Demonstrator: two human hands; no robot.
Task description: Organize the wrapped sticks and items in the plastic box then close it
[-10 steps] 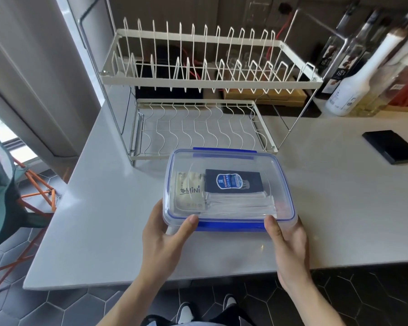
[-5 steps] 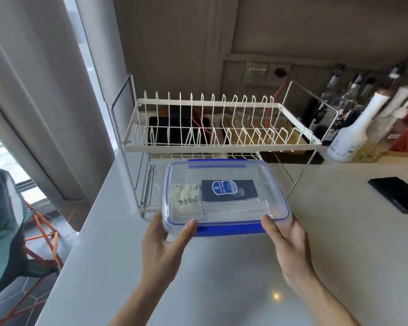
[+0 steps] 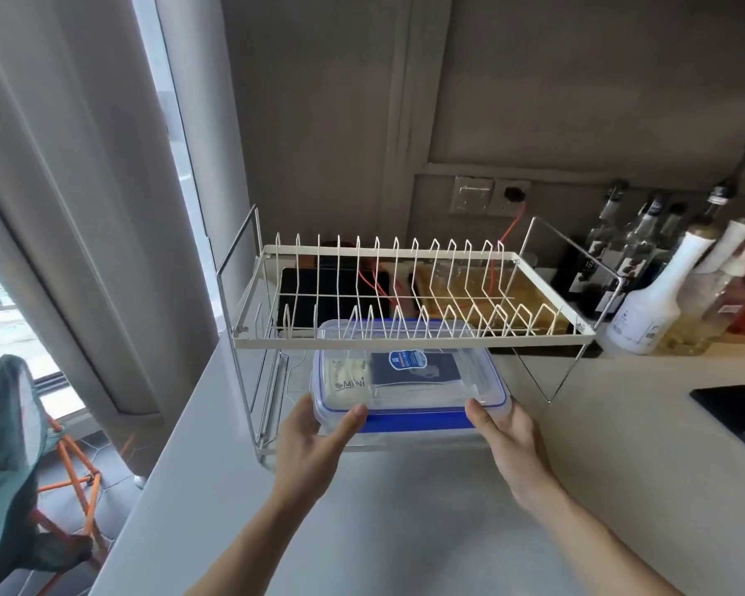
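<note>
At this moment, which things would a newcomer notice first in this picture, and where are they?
At the centre, the clear plastic box with blue lid clips is held closed by the left hand and right hand, half under the white two-tier wire dish rack. At far right stand glass bottles, with a flat black object on the white counter.

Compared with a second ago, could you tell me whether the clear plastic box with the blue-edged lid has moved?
Yes. The clear plastic box has gone away from the person, into the white wire dish rack, under its upper tier, held by both hands.
</note>
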